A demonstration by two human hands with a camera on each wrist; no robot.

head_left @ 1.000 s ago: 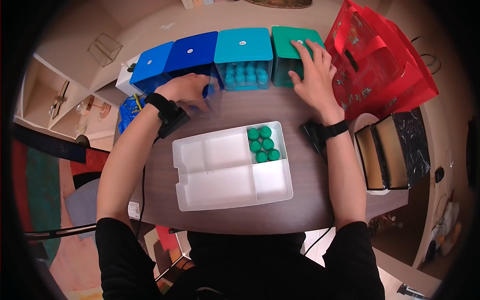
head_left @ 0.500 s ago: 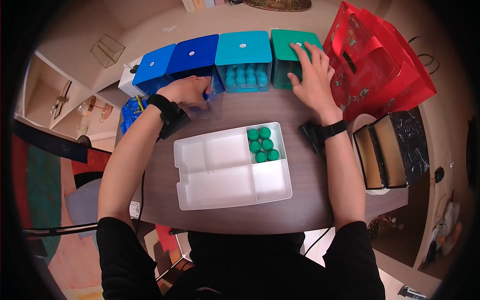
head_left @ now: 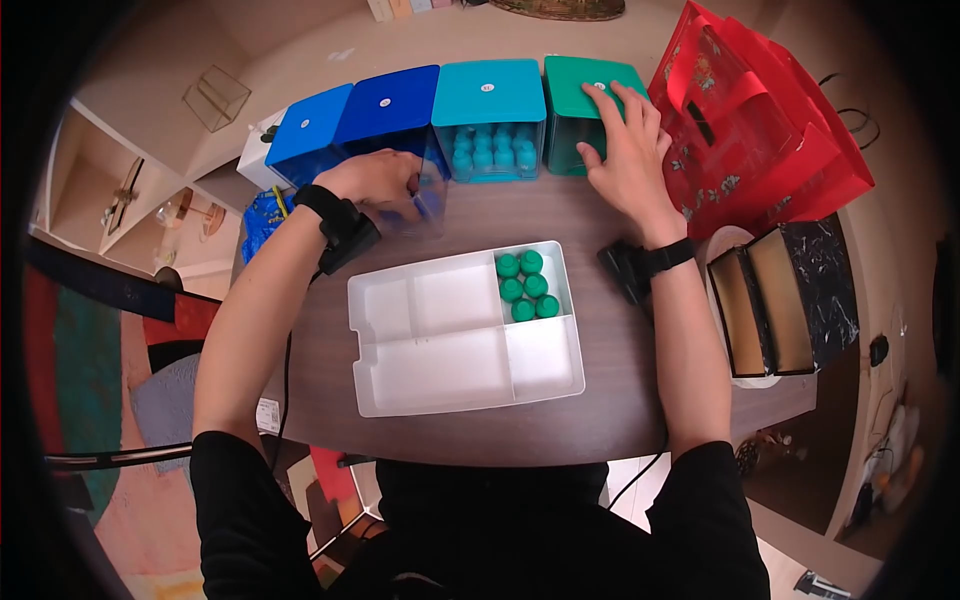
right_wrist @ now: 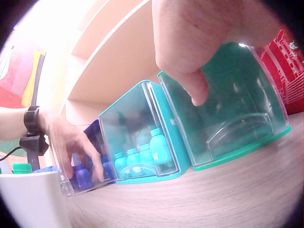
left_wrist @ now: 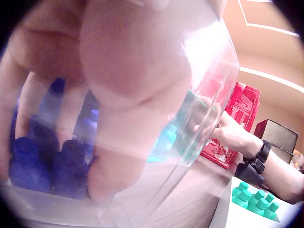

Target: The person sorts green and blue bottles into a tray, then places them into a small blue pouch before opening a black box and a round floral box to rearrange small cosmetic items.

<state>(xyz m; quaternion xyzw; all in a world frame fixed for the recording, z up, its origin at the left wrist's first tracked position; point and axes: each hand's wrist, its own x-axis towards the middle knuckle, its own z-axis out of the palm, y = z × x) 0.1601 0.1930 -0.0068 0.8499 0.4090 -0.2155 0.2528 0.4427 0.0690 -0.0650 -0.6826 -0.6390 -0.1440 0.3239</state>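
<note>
My left hand (head_left: pixel 375 180) reaches down into the pulled-out clear drawer (left_wrist: pixel 228 61) of the dark blue box (head_left: pixel 388 105). Its thumb and fingers come down around small dark blue bottles (left_wrist: pixel 31 166), which stand at the drawer's front wall. In the right wrist view, one dark blue bottle (right_wrist: pixel 84 179) shows between the fingers. My right hand (head_left: pixel 630 160) rests on the lid of the green box (head_left: pixel 570 85), fingers spread on top and thumb at its clear front. The drawer front of the green box (right_wrist: pixel 242 99) is closed.
A white divided tray (head_left: pixel 440 370) lies before me, with several green bottles (head_left: pixel 511 291) in its far right compartment. A turquoise box (head_left: pixel 488 90) of bottles stands between the hands. A lighter blue box (head_left: pixel 305 125), a red bag (head_left: pixel 740 140) and black marbled boxes (head_left: pixel 820 290) flank the table.
My left hand stays in the drawer, with only slight finger movement around the dark blue bottles. My right hand keeps its place on the green lid.
</note>
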